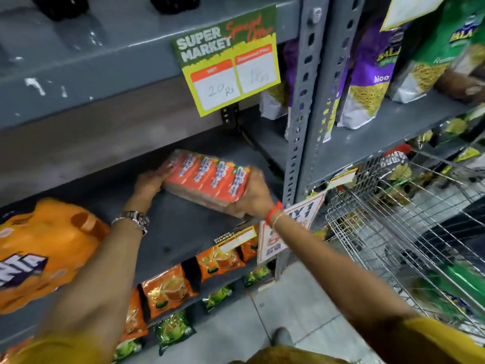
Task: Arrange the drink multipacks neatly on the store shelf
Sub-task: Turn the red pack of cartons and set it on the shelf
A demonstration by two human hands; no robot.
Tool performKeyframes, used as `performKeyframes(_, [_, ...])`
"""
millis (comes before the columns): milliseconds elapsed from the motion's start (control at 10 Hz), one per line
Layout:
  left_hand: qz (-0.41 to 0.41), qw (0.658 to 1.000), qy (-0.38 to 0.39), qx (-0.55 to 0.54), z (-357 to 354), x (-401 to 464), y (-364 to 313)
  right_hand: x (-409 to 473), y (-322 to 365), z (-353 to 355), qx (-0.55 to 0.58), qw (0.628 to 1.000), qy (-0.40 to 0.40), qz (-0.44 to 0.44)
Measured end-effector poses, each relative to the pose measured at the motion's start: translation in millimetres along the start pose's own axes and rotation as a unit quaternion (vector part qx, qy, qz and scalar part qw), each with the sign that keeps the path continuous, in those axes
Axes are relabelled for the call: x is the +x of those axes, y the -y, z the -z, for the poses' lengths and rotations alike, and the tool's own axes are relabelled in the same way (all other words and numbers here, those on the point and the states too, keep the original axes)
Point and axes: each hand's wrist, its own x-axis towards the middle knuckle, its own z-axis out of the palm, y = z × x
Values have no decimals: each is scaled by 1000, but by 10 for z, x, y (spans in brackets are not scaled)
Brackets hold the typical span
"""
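- A glossy orange shrink-wrapped multipack (39, 253) sits at the far left of the grey metal shelf (173, 227).
- My left hand (149, 183) grips one end of the red carton multipack (210, 178).
- My right hand (256, 197) grips its other end, over the shelf.
- A wire trolley (393, 219) stands right.

Grey metal shelf board (170, 232), scuffed, dull, front edge carrying small price label. Left of two-handed grip: orange shrink-wrapped multipack of soda bottles (39, 253) lying on board near front edge. At grip: orange film-wrapped pack of small drink cartons (207, 177), tilted; contact with board unclear. Behind grip, board bare to back wall.
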Motion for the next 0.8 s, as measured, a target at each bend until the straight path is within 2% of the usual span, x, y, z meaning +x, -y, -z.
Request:
performKeyframes(100, [35, 999, 20, -36, 235, -140, 139, 810, -83, -173, -330, 820, 419, 205])
performKeyframes(200, [28, 998, 5, -52, 343, -308, 278, 1179, -40, -373, -437, 707, 484, 274])
performKeyframes(300, [-34, 997, -59, -22, 272, -495, 434, 1143, -219, -409, -398, 657, 474, 430])
performKeyframes(400, [-62, 992, -108, -6, 198, -638, 624, 1309, -387, -394, -339, 648, 455, 508])
performKeyframes(600, [-109, 975, -190, 26, 8, -890, 830, 1311, -635, -198, -365, 627, 476, 497])
performKeyframes(700, [-139, 972, -188, 31, -64, -1006, 853, 1169, -564, -137, -294, 689, 476, 460])
performKeyframes(800, [-153, 953, -255, -65, -220, -1154, 864, 1099, -452, -232, -172, 833, 415, 324])
